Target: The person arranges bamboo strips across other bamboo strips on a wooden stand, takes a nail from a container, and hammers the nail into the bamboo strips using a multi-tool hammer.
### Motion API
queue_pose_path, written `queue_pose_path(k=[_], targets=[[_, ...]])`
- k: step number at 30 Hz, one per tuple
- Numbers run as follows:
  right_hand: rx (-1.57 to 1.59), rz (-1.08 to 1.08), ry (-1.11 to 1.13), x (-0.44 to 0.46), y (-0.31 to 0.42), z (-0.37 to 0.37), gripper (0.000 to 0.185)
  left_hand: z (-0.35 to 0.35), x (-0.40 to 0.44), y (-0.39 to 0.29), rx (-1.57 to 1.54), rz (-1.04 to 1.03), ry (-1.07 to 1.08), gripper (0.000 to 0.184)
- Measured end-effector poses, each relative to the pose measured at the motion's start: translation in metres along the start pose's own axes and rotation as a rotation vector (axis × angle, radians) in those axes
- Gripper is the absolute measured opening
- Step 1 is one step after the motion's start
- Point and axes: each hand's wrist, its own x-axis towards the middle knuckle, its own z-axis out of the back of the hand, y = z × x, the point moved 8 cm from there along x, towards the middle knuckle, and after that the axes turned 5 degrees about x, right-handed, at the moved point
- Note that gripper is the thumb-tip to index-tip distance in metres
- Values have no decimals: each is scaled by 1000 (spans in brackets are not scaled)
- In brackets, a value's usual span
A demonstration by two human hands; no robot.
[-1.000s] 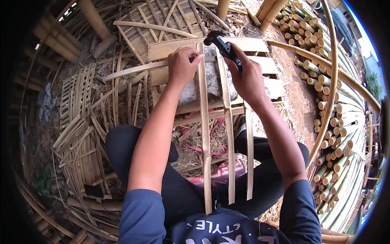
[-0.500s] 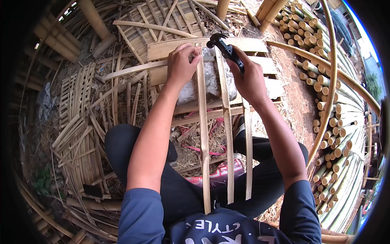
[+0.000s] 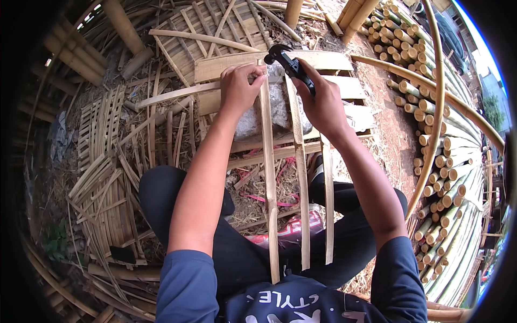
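Observation:
My right hand is closed round the handle of a black claw hammer, whose head hangs near the top of the slats. At the upper end of the left long bamboo slat, my left hand pinches with thumb and forefinger. What sits between those fingertips is too small to make out. A second slat and a shorter third slat run parallel toward my lap. Their upper ends lie over crosswise wooden boards and a grey stone block.
Stacked bamboo poles line the right side, with a long bent pole in front. Woven bamboo panels and loose strips lie at the left. Pink ribbon is on the ground between my legs.
The hammer and my right hand have shifted left and slightly down, bringing the head closer to my left hand. My left hand stays at the slat's upper end.

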Motion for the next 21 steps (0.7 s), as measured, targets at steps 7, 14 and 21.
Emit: queue_pose_path(k=[7,14,21], targets=[[-102,-14,120,9,0,-8,40,-4,-2,5,38,33,12,19],[-169,60,105,10,10,-8,41,-9,-3,10,24,41,33,17],[-124,182,-26,10,14,0,45,-8,-2,9,49,47,84,19]])
